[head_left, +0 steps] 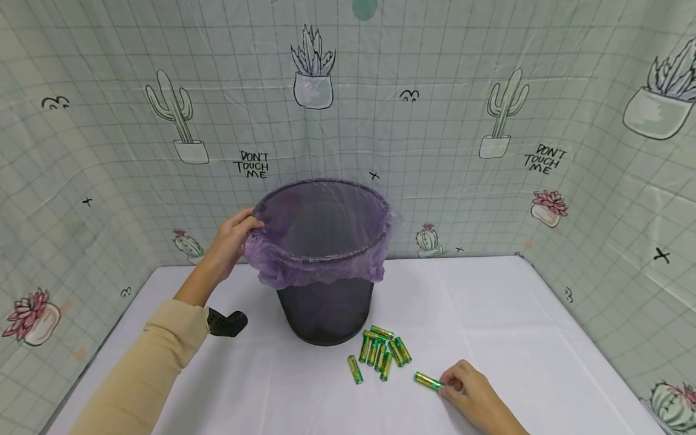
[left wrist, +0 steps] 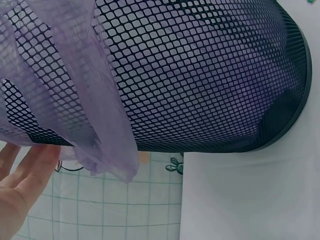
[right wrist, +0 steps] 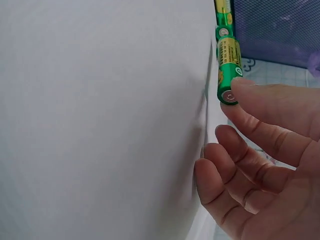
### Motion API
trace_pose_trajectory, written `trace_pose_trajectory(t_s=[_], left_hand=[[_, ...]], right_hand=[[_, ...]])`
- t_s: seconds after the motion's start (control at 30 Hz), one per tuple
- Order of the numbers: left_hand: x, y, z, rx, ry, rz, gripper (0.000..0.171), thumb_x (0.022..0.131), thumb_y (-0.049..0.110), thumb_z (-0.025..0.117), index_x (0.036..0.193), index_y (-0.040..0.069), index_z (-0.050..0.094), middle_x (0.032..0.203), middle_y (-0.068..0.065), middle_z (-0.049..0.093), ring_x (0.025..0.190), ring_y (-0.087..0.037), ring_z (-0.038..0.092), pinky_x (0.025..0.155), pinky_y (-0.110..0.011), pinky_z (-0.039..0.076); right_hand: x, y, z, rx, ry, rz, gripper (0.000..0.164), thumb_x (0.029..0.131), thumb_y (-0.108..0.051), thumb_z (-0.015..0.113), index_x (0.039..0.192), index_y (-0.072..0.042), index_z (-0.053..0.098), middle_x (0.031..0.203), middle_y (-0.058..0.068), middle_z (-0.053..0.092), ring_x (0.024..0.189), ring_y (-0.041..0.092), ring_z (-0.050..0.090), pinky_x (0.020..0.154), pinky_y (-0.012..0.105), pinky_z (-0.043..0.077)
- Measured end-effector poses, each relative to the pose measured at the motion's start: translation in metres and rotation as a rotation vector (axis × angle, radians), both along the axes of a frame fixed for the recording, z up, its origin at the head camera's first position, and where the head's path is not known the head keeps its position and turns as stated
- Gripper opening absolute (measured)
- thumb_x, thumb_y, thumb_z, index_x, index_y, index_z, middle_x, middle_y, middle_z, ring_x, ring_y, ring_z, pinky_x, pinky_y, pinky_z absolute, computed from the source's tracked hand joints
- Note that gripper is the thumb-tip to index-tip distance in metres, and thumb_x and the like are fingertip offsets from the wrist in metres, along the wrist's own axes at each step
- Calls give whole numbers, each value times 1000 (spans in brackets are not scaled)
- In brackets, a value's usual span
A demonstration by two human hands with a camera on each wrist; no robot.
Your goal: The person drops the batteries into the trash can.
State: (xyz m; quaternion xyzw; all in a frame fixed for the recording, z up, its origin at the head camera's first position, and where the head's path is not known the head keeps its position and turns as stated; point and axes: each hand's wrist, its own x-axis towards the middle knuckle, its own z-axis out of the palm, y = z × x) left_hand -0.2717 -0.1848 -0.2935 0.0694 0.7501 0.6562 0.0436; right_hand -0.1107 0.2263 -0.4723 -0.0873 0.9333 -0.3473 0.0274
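Observation:
A black mesh trash bin [head_left: 326, 314] stands on the white table with a purple plastic bag [head_left: 315, 275] folded over its rim. My left hand [head_left: 235, 235] grips the bin's rim on the left side, thumb at the top edge and fingers outside against the bag. At the lower right, my right hand [head_left: 472, 393] pinches one end of a green and gold battery [head_left: 428, 381] between thumb and forefinger. The right wrist view shows that battery [right wrist: 229, 70] with its flat end toward me. Several like batteries [head_left: 380, 353] lie in a loose cluster in front of the bin.
One battery [head_left: 355, 369] lies a little apart, left of the cluster. A black strap-like piece [head_left: 227, 323] juts from the left sleeve [head_left: 157, 356]. Behind the table hangs a grid-patterned cloth [head_left: 348, 139] printed with cacti.

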Motion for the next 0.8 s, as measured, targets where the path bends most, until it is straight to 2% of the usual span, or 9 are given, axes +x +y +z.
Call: trace_pose_trajectory(t_s=[0.1, 0.23, 0.47, 0.63, 0.8], left_hand=[[1, 1, -1, -1, 3, 2, 49, 92, 22, 43, 139, 6, 37, 125, -1, 46, 110, -13, 48, 95, -32, 36], [3, 2, -3, -3, 6, 4, 50, 92, 23, 44, 139, 7, 38, 130, -5, 44, 114, -16, 45, 101, -40, 33], [9, 3, -5, -29, 16, 4, 54, 92, 25, 43, 143, 9, 34, 140, -12, 38, 120, -21, 43, 105, -45, 30], [12, 3, -6, -57, 28, 5, 53, 93, 26, 43, 142, 10, 35, 135, -11, 42, 110, -12, 49, 97, -36, 38], [14, 5, -8, -60, 51, 5, 51, 93, 25, 43, 141, 9, 37, 128, -7, 47, 99, -5, 53, 81, -23, 46]], right_hand=[[2, 2, 2, -9, 35, 0, 11, 81, -11, 66, 88, -4, 62, 84, -1, 50, 71, -3, 41, 64, 19, 42], [4, 4, 6, -19, 102, -1, 7, 82, -9, 65, 87, -5, 62, 84, -2, 50, 70, -4, 42, 62, 19, 42], [2, 2, 27, -15, 171, -60, 6, 83, -7, 64, 87, -8, 60, 85, -4, 50, 73, -5, 43, 62, 19, 43], [0, -1, 47, -4, 230, -67, 7, 83, -6, 64, 89, -7, 60, 85, -4, 51, 72, -4, 42, 61, 18, 42], [-4, -3, 65, 27, 398, -14, 11, 82, -1, 63, 90, -8, 59, 85, -8, 50, 72, -5, 42, 59, 19, 42]])
